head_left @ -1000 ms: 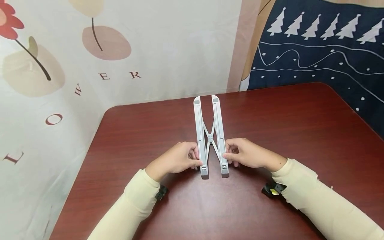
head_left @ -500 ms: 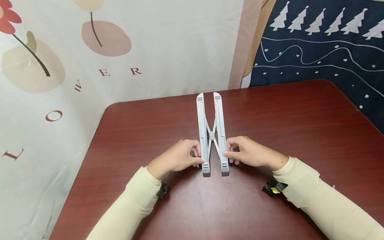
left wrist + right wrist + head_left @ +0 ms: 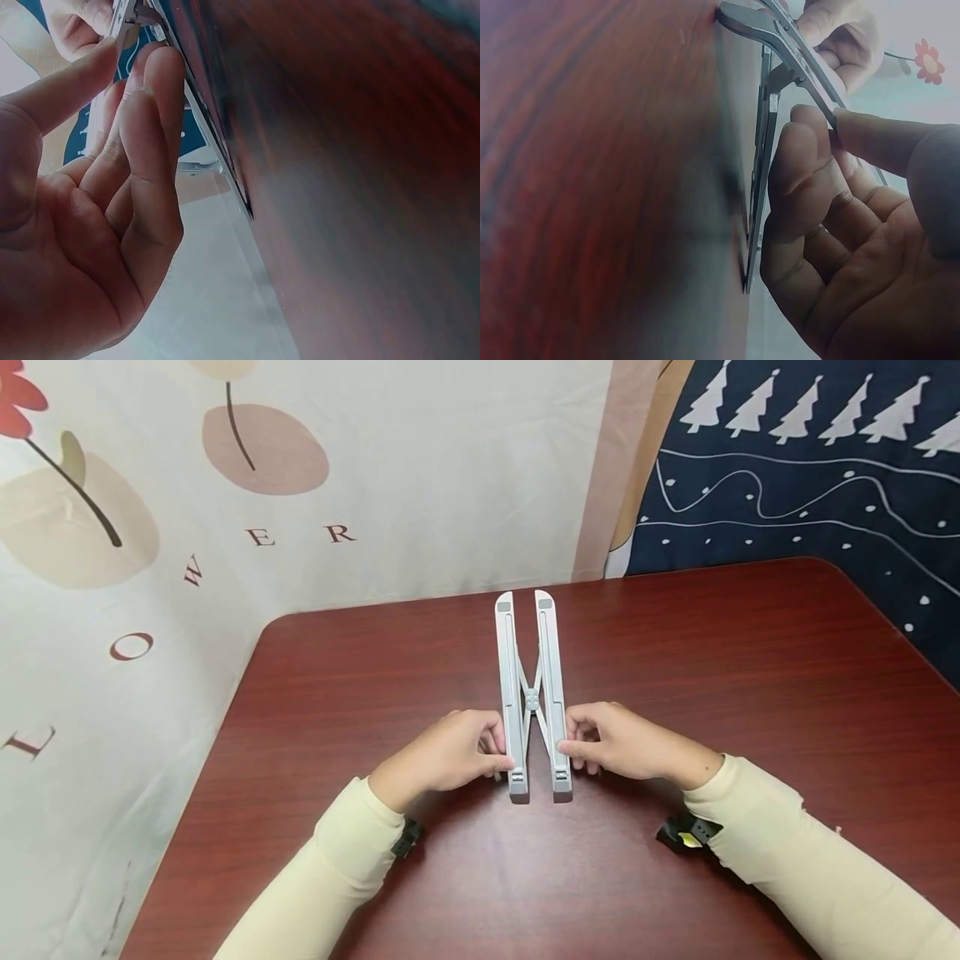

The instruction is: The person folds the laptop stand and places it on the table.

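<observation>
A silver folding laptop stand (image 3: 550,660) stands on the table, its two long rails side by side and joined by crossed struts at a round hub (image 3: 532,700). With thumb and fingers, my left hand (image 3: 450,750) pinches the left rail near its front end. The right rail is pinched the same way by my right hand (image 3: 622,741). In the right wrist view, the stand's upper rail (image 3: 821,94) slopes above a lower bar, with my right thumb and fingers on it. The left wrist view has my left hand (image 3: 112,187) covering part of the stand.
The reddish-brown table (image 3: 337,677) extends around the stand. A light curtain with flowers and letters (image 3: 450,468) hangs behind and to the left. Dark blue cloth with white trees (image 3: 787,493) hangs at the back right. Small dark devices are strapped to both wrists.
The left rail has shifted right with my left hand, narrowing the gap between the rails and drawing the crossed struts closer together. My right hand stays almost in place. The head view has tilted slightly.
</observation>
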Demonstrator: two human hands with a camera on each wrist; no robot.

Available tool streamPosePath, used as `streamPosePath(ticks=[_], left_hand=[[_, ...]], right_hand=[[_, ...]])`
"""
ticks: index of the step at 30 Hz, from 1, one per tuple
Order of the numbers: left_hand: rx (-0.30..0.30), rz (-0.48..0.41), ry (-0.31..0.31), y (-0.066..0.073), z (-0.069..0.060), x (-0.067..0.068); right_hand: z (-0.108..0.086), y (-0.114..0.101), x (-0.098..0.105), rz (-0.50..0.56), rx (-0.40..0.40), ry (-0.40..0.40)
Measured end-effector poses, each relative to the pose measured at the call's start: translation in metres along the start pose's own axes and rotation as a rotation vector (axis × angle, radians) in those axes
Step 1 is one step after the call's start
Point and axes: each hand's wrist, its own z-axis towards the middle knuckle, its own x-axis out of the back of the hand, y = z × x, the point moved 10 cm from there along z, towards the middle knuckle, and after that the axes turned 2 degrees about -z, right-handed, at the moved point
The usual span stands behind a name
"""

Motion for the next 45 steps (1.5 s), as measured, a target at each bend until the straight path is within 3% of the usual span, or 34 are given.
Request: streamPosePath(ticks=[45], left_hand=[[-0.001,0.072,0.022,0.0078,-0.0021,-0.0027]], right_hand=[[-0.0014,-0.0082,-0.0080,0.007,0.011,-0.011]])
